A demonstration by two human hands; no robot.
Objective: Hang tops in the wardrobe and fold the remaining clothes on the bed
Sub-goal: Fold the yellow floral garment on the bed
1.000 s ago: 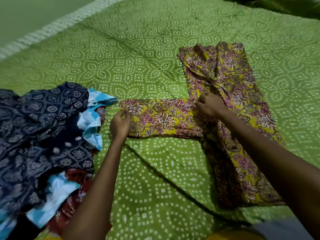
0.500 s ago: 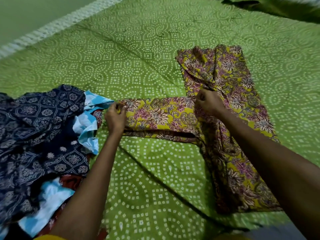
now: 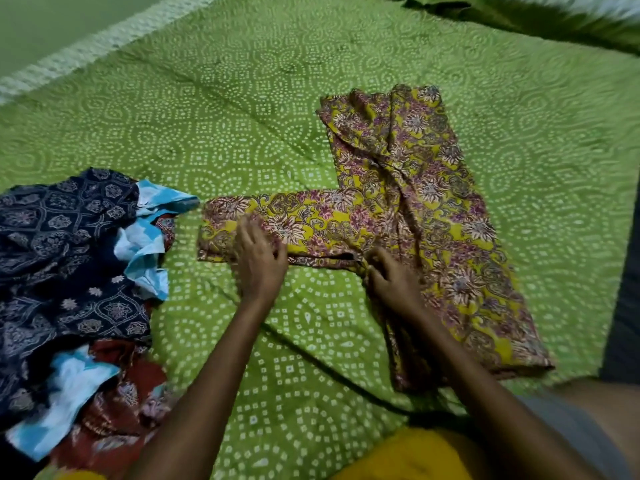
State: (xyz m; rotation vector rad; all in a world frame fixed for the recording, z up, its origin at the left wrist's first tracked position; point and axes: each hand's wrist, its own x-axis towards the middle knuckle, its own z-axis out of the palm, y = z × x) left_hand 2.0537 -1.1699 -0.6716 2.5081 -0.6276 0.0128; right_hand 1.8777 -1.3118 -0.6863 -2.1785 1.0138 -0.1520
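A yellow floral top (image 3: 433, 202) lies flat on the green dotted bedsheet (image 3: 242, 116), its body folded lengthwise and one sleeve (image 3: 311, 220) stretched out to the left. My left hand (image 3: 259, 261) rests palm-down on that sleeve, fingers apart, a little in from the cuff. My right hand (image 3: 393, 282) sits where the sleeve meets the body, fingers curled and pinching the cloth there.
A heap of unfolded clothes lies at the left: a navy printed garment (image 3: 69, 254), a light blue piece (image 3: 145, 244) and a red printed one (image 3: 128, 393). The bed's white fringed edge (image 3: 104, 39) runs along the upper left. Dark green fabric (image 3: 519, 19) lies top right.
My left hand let go of the cuff and slid right to lie flat on the sleeve. My right hand moved down from the sleeve's upper edge to its lower seam at the body.
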